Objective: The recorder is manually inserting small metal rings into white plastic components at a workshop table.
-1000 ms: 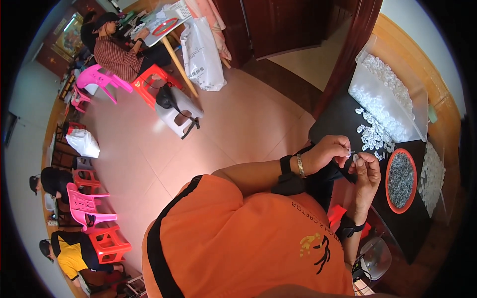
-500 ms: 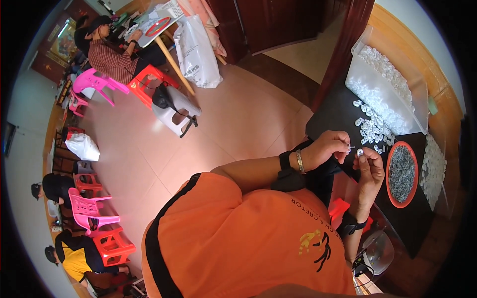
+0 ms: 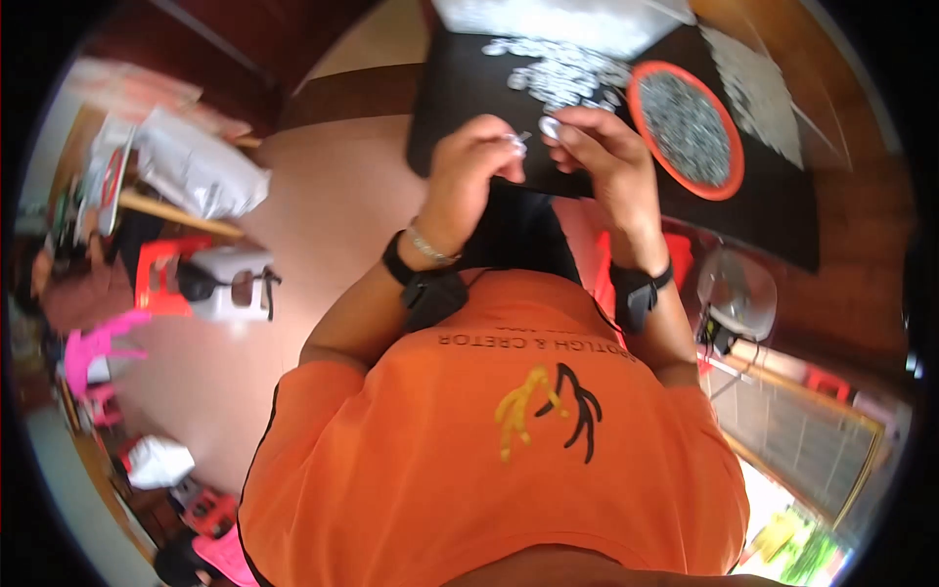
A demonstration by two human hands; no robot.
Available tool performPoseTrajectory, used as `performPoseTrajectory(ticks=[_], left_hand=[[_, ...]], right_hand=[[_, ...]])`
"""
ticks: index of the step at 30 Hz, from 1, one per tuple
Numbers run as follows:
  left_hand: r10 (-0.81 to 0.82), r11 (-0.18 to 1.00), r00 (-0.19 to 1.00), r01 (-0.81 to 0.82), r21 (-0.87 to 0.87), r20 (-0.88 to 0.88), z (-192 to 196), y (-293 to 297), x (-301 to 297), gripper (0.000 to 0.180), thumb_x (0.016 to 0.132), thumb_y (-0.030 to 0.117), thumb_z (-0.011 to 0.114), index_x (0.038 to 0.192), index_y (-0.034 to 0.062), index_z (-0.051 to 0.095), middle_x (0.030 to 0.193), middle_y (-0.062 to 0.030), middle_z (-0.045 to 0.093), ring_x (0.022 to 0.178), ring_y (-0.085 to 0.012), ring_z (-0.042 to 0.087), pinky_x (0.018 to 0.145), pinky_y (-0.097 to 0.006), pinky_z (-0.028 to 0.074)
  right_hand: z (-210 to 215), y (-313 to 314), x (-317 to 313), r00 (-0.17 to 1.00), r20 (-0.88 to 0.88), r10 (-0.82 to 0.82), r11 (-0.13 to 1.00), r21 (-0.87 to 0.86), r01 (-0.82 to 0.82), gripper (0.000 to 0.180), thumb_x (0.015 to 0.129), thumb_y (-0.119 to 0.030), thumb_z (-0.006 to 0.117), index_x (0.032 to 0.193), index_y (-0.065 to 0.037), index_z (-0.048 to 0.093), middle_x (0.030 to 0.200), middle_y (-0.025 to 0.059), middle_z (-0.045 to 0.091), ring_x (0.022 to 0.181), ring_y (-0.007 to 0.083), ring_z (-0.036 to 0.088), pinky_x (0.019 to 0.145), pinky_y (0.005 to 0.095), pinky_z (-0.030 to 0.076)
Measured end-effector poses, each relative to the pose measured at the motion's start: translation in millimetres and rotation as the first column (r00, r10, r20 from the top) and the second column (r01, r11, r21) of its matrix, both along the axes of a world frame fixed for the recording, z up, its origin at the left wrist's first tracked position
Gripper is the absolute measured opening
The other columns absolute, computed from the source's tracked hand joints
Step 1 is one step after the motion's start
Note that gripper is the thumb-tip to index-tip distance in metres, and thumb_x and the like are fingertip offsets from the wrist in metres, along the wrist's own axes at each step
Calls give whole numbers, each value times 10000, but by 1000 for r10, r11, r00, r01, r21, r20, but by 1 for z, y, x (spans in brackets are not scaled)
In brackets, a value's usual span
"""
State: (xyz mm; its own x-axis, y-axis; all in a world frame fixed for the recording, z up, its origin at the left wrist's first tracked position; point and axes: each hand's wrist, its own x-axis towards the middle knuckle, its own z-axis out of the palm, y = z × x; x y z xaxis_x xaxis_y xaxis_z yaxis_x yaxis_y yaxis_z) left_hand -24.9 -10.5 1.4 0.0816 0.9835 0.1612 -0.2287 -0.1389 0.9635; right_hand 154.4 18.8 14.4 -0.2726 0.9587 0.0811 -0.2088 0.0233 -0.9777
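My left hand point(image 3: 466, 181) pinches a small white plastic piece point(image 3: 516, 146) between thumb and fingers, with a thin pin-like bit poking out toward the right. Just across from it, my right hand point(image 3: 618, 168) grips a white rounded plastic piece point(image 3: 551, 127) at its fingertips. A narrow gap separates the two pieces, and both are held above the near edge of a black table point(image 3: 455, 88). Past my fingers lies a loose pile of similar white plastic pieces point(image 3: 559, 78). Right of my right hand sits an orange-red oval tray point(image 3: 641, 78) filled with small grey metal-looking parts.
A translucent bin point(image 3: 577, 24) of white pieces stands at the table's far side. More white pieces point(image 3: 753, 88) lie beyond the tray. A clear plastic container point(image 3: 738, 293) is below the table's right end. Stools point(image 3: 230, 284) and a white sack point(image 3: 201, 161) stand at left.
The view has swung to the right, so the table and my hands now appear nearer the middle and higher. Both hands still hold their white pieces, close together.
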Motion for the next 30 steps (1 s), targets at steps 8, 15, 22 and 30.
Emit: performPoseTrajectory(ticks=[8, 15, 22, 30], left_hand=[[9, 1000, 999, -8, 25, -42, 4, 0, 11, 154, 875, 109, 540, 790, -18, 557, 731, -38, 550, 648, -93, 508, 621, -235, 421], [2, 1000, 999, -2, 13, -32, 5, -2, 11, 136, 873, 102, 538, 797, -10, 555, 735, -36, 548, 652, -91, 507, 623, -231, 423], [-1, 1000, 999, 1, -1, -49, 2, 0, 10, 127, 866, 95, 535, 799, -11, 556, 726, -36, 544, 648, -91, 508, 621, -231, 424], [17, 1000, 999, -18, -18, -47, 0, 0, 9, 134, 867, 101, 522, 795, -9, 550, 700, -35, 540, 641, -97, 512, 619, -230, 423]], right_hand=[[7, -4, 2, 1000, -19, 5, 998, -56, -6, 174, 916, -111, 606, 1063, -27, 647, 902, 42, 681, 804, 93, 616, 720, 227, 477], [3, -5, 0, 1000, 3, 9, 1000, -15, -9, 169, 915, -112, 614, 1058, -32, 653, 901, 41, 679, 816, 95, 625, 719, 227, 479], [1, -4, -4, 1000, -1, 13, 1000, 8, -13, 160, 910, -95, 622, 1051, -29, 660, 905, 36, 670, 825, 91, 625, 727, 222, 480], [1, -8, -8, 1000, 22, -8, 999, 45, 7, 164, 904, -69, 623, 1059, -26, 658, 926, 30, 666, 839, 89, 622, 736, 220, 483]])
